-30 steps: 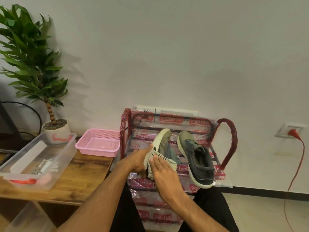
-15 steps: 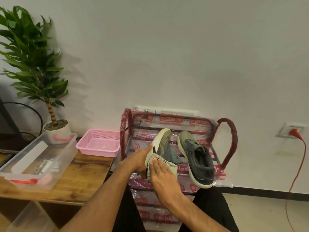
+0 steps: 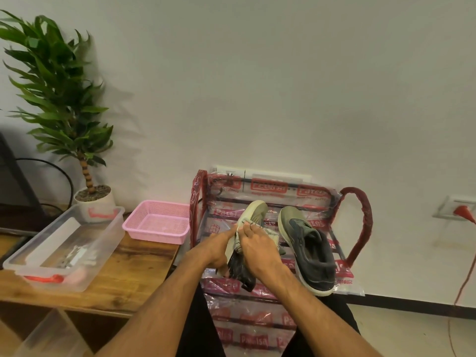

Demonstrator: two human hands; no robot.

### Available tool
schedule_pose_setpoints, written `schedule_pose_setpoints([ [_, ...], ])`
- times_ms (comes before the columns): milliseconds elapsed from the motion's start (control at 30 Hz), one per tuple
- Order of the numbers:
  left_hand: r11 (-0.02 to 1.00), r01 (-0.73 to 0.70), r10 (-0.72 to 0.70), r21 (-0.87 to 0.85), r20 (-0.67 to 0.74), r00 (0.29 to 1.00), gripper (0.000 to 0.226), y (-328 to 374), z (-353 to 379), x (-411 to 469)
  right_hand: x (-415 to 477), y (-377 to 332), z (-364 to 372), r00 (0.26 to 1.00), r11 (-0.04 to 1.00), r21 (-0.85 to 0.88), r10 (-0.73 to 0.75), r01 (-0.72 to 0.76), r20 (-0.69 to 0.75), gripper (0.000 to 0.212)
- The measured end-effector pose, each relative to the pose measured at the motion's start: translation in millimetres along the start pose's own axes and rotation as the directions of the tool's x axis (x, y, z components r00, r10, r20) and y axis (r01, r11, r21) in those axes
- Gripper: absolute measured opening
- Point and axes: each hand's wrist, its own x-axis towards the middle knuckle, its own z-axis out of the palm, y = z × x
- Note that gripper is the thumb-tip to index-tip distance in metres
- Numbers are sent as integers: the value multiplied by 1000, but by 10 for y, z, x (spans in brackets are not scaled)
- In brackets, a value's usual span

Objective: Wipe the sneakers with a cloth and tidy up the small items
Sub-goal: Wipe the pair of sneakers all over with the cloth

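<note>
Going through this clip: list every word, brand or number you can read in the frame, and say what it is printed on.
"Patelsa", as best it reads: white on red labels repeated across the plastic wrap around the shoe rack; many copies are creased or cut off.
"016662": at the wrap's lower right corner, with the digit before it unclear.
Small print under the top labels: too blurred to read.
Nothing else is readable.

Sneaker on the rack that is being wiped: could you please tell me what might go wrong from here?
The second sneaker lies tilted with its heel at the front edge of the rack; jostling from wiping could tip it off.
The rack is wrapped in plastic, so the wiped sneaker might slide if the grip of the left hand loosens while the right hand presses the cloth.
</note>
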Motion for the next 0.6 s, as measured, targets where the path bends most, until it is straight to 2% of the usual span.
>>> schedule_pose_setpoints([
  [133, 1000, 13, -14, 24, 16, 1000, 119, 13, 1, 6, -313, -170, 51, 1000, 999, 26, 31, -31, 4, 70],
  [400, 998, 12, -12, 61, 10, 1000, 117, 36, 4, -2, -654, -297, 144, 998, 996, 60, -67, 67, -14, 81],
  [500, 1000, 8, -8, 29, 11, 1000, 114, 19, -2, 10, -626, -315, 153, 998, 998, 33, -55, 56, -8, 81],
  [600, 1000, 4, -4, 8, 2, 1000, 109, 35, -8, -21, -450, -304, 100, 1000, 1000, 27, 16, -15, -16, 77],
])
